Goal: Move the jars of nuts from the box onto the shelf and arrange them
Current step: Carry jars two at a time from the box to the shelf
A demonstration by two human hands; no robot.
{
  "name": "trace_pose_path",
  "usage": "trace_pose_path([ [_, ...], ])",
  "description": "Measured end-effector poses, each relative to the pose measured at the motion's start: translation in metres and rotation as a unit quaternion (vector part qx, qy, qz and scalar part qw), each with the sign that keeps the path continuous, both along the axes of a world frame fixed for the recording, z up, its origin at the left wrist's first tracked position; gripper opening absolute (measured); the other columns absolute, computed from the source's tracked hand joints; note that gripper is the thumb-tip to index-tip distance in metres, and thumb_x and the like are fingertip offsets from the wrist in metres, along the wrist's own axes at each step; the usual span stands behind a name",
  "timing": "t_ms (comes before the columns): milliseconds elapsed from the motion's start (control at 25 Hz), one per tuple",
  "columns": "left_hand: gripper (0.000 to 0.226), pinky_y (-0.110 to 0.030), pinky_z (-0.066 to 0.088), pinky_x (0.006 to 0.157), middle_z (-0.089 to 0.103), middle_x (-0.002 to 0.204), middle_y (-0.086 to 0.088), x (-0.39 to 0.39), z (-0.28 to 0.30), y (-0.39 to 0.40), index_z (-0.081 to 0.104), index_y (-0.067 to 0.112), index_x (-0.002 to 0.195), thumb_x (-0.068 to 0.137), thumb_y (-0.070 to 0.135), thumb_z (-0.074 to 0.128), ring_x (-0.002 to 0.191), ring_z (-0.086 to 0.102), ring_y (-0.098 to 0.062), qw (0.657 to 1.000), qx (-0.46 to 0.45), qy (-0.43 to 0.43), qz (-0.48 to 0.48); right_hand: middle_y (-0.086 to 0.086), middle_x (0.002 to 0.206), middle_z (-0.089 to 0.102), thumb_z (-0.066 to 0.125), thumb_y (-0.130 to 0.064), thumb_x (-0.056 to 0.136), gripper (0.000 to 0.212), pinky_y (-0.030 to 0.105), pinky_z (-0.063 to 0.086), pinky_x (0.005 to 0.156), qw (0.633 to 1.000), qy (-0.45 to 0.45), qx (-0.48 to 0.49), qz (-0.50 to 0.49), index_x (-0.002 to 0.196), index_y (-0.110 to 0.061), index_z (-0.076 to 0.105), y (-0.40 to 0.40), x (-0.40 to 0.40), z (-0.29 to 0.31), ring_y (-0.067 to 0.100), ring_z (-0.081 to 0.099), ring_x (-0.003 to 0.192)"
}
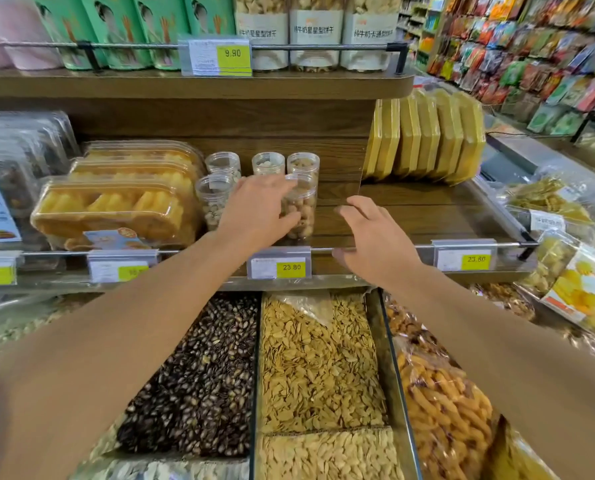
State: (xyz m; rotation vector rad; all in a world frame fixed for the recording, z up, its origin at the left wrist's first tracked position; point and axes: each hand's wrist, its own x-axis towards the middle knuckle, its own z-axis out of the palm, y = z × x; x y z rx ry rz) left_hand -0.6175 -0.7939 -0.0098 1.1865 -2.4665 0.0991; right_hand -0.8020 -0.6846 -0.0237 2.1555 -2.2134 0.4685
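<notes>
Left hand: we see our left hand (254,211) on the front jar (299,211), its grip curled round the side, thumb low and fingers over the lid, so the jar can be nudged into line without tipping
Right hand: our right hand (375,237) hovers just right of that jar, grip wide and holding nothing; we judge it is waiting to steady the row or the clear divider (360,188)
Jars: five more clear jars of nuts show near the back of the shelf (410,216), among them a left front jar (214,202) and three back jars (268,163), packed close so the rows read straight
Gap: bare wood runs from the jars to the divider, which we judge is room kept for more jars
Neighbours: the cake boxes (116,206) press in at the left, the yellow packs (427,140) lean beyond the divider, so the jars are hemmed to the middle
Box: we cannot see it
Price tag: the 23.80 label (290,267) sits below the jars
</notes>
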Motion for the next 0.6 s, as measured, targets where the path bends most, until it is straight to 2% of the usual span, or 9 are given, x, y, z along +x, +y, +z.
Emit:
trace_pose_path([
  [160,0.06,-0.047,0.031,0.112,0.047,0.145,-0.003,0.064,-0.017,0.063,0.044,0.021,0.142,0.088,0.045,0.056,0.132,0.043,-0.027,0.999,0.033,-0.01,0.001,0.0,0.151,0.027,0.066,-0.035,0.086,0.073,0.04,0.035,0.11,1.0,0.007,0.017,0.007,0.148,-0.02,0.031,0.043,0.049,-0.004,0.025,0.026,0.139],
  [400,0.062,-0.038,0.026,0.114,0.038,0.152,-0.001,0.176,-0.071,0.158,0.039,0.024,0.146,0.091,0.047,0.053,0.138,0.035,-0.023,0.992,0.114,-0.026,0.039,-0.002,0.153,0.024,0.05,-0.045,0.092,0.067,0.04,0.027,0.114,0.995,0.028,0.084,0.041,0.15,-0.022,0.026,0.124,0.145,-0.039,0.024,0.019,0.143],
  [520,0.063,-0.036,0.027,0.113,0.038,0.152,-0.001,0.223,-0.099,0.203,0.037,0.023,0.146,0.09,0.046,0.054,0.138,0.036,-0.023,0.989,0.131,-0.029,0.057,-0.003,0.156,0.02,0.05,-0.046,0.092,0.066,0.042,0.031,0.113,0.991,0.023,0.118,0.056,0.15,-0.026,0.025,0.159,0.194,-0.059,0.021,0.015,0.145],
  [600,0.065,-0.038,0.026,0.114,0.035,0.153,-0.001,0.253,-0.119,0.234,0.033,0.023,0.148,0.09,0.048,0.052,0.139,0.034,-0.023,0.985,0.147,-0.049,0.069,-0.002,0.157,0.02,0.05,-0.045,0.092,0.066,0.043,0.027,0.115,0.986,0.032,0.143,0.076,0.15,-0.026,0.024,0.181,0.222,-0.076,0.023,0.013,0.145],
])
